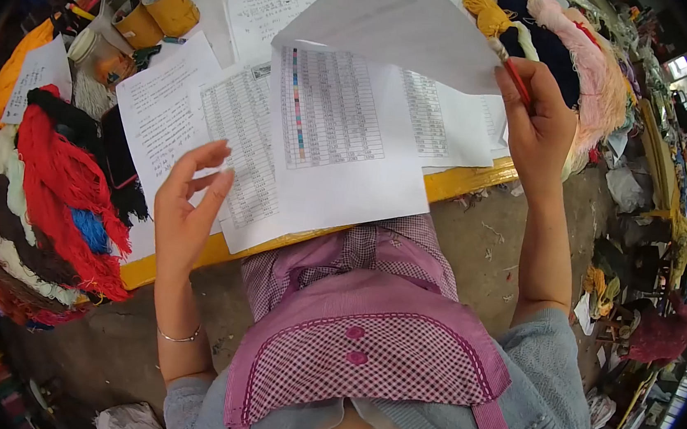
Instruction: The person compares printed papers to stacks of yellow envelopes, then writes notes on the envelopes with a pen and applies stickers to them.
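Observation:
My right hand pinches the edge of a raised sheet of paper and also holds a red pencil. That sheet is tilted up over the table and hides part of the pages behind it. Below it lies a printed table page with a narrow column of coloured cells. My left hand hovers at the left with thumb and fingers apart and nothing between them. Nearest to it are another printed page and a page of text lines.
Red yarn and other coloured skeins are heaped at the table's left end. Pink yarn and yellow yarn lie at the right. Yellow cups and a jar stand at the back left. The yellow table edge runs before my apron.

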Tool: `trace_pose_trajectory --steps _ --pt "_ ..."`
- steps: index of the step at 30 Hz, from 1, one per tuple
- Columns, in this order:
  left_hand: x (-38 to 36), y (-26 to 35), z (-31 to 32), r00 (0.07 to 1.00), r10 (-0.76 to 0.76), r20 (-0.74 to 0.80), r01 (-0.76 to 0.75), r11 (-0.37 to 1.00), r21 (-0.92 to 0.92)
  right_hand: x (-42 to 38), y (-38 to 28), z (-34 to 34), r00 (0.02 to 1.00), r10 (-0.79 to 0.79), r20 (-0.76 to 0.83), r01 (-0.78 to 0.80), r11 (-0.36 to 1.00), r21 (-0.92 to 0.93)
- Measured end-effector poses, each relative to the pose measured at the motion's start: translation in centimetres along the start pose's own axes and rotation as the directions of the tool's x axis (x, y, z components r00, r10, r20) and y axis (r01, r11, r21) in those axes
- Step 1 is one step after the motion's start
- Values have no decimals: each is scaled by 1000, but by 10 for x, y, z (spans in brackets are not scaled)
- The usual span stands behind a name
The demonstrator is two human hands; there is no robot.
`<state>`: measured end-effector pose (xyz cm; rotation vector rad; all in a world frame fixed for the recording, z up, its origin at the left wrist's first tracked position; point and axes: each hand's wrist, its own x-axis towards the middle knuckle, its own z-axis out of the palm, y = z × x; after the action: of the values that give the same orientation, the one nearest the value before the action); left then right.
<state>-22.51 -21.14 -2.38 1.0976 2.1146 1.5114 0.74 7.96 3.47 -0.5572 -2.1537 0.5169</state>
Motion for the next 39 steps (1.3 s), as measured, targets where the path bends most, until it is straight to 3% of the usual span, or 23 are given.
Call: trace_pose_trajectory --steps 4,7,10,12,15,18,20,22,29,34,39 --pt "-5 -15 -8 998 -61 14 60 998 35 -10 1 6 999 -32 1 32 999 -1" --pt "-4 -27 -14 995 -58 -81 61 998 34 -19 7 11 1000 -13 25 13 1000 -21" --pt "-3 -34 -16 987 -108 -120 113 993 37 -22 9 19 994 -81 -73 85 995 56" --pt "-2 -35 -15 981 -142 -134 151 987 59 -31 -1 22 998 40 -53 -33 991 127" --pt "-2 -39 -14 979 -160 -127 169 983 68 -40 -5 24 962 -233 142 240 970 -31" --pt "-1 -43 -15 981 -146 -130 152 987 43 -54 0 39 932 -257 255 267 964 -3" --pt "-1 -45 -17 980 -138 -142 145 989 39 -62 -3 42 929 -189 320 191 981 24" --pt "-1 -47 -19 978 -132 -163 140 989 42 -64 -11 46 863 -317 392 363 931 -47" --pt "-6 -64 -13 958 -179 -224 180 984 -18 -88 -20 55 682 -253 686 393 918 -51" --pt "-5 -72 -5 939 -256 -230 246 967 -71 -101 -2 58 680 -308 665 474 877 -78" --pt "0 -73 1 940 -259 -224 252 966 -58 -98 3 54 720 -292 629 389 921 -17"
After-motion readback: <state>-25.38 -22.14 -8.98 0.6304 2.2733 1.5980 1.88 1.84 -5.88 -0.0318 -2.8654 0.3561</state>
